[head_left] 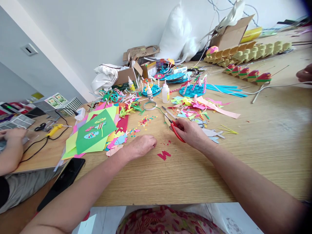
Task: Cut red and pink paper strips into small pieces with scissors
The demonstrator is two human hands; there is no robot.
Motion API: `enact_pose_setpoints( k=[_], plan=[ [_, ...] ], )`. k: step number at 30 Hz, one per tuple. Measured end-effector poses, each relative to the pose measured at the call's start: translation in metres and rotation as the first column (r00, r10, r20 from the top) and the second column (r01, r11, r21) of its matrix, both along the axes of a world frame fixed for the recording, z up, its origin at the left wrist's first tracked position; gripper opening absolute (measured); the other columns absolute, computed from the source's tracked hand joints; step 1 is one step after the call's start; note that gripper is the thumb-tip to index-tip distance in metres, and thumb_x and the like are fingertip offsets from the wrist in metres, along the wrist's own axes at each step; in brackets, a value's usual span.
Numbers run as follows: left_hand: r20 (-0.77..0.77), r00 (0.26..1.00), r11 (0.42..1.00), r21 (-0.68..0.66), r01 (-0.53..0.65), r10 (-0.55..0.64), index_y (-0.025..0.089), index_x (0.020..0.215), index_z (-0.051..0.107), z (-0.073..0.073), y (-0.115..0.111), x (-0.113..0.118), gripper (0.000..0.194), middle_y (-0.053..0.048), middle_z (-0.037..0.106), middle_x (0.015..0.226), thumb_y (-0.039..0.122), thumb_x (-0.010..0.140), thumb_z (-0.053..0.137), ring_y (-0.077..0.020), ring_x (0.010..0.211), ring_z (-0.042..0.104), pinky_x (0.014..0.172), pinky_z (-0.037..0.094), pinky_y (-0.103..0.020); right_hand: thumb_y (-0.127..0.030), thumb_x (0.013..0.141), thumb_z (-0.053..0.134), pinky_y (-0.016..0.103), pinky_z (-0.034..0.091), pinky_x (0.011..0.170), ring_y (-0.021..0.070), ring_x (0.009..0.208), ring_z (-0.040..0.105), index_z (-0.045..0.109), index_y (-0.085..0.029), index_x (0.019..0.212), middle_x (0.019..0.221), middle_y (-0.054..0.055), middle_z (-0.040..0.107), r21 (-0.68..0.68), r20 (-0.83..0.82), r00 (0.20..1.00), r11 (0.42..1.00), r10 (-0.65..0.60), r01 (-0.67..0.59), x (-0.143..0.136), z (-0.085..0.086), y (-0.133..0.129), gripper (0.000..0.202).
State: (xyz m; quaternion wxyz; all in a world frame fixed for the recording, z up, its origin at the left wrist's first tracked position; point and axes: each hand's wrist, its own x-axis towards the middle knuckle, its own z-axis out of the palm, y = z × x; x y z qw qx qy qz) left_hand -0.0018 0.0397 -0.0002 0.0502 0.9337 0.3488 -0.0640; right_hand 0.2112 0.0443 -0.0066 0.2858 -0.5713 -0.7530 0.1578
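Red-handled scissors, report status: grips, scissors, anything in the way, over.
Right grip closed on red-handled scissors. Left grip low over table, contents unclear. Red paper scraps near both.

Facing a plain, pale wall, with loose cables hanging against its upper right. Meeting, at the left, a slanting white band and a greyer wall section carrying a small white wall plate with a dark panel. Looking down over a broad, light wood-grain tabletop, with a second wooden tabletop showing at the left. Glimpsing pale floor tiles beneath the near edge. Receiving soft light, leaving a faint sheen on the wood.
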Motion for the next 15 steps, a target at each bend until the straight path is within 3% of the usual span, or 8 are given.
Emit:
enact_pose_setpoints(
  k=[8, 11, 15],
  plan=[
    [-0.020, 0.999, 0.999, -0.010, -0.041, 0.041, 0.016, 0.077, 0.055, 0.005, -0.005, 0.002, 0.016, -0.003, 0.058, 0.079, 0.013, 0.079, 0.039, -0.0143, 0.073, 0.054, 0.060, 0.039, -0.023, -0.039, 0.078, 0.041, 0.021, 0.026, 0.045, 0.0117, 0.049, 0.046, 0.053, -0.018, 0.071, 0.055, 0.001, 0.055, -0.010, 0.004, 1.000, 1.000, -0.014, 0.014, 0.000, -0.001, 0.001, 0.025],
    [0.092, 0.990, 0.993, -0.059, -0.104, 0.110, 0.016, 0.074, 0.055, 0.011, 0.007, -0.006, 0.015, -0.001, 0.059, 0.075, 0.013, 0.078, 0.042, -0.0126, 0.072, 0.053, 0.064, 0.038, -0.021, -0.039, 0.078, 0.041, 0.021, 0.026, 0.045, 0.0114, 0.049, 0.045, 0.053, -0.018, 0.071, 0.055, 0.000, 0.055, -0.007, 0.001, 1.000, 1.000, -0.010, 0.010, 0.001, -0.001, 0.001, 0.025],
    [0.236, 0.935, 0.964, -0.036, -0.265, 0.265, 0.016, 0.073, 0.057, 0.021, 0.040, -0.018, 0.013, 0.000, 0.059, 0.076, 0.013, 0.075, 0.044, -0.0113, 0.071, 0.053, 0.063, 0.038, -0.020, -0.041, 0.078, 0.039, 0.021, 0.026, 0.044, 0.0117, 0.049, 0.045, 0.051, -0.018, 0.069, 0.056, 0.001, 0.055, -0.019, 0.010, 1.000, 1.000, 0.007, -0.007, 0.000, 0.001, 0.001, 0.028]
  ],
)
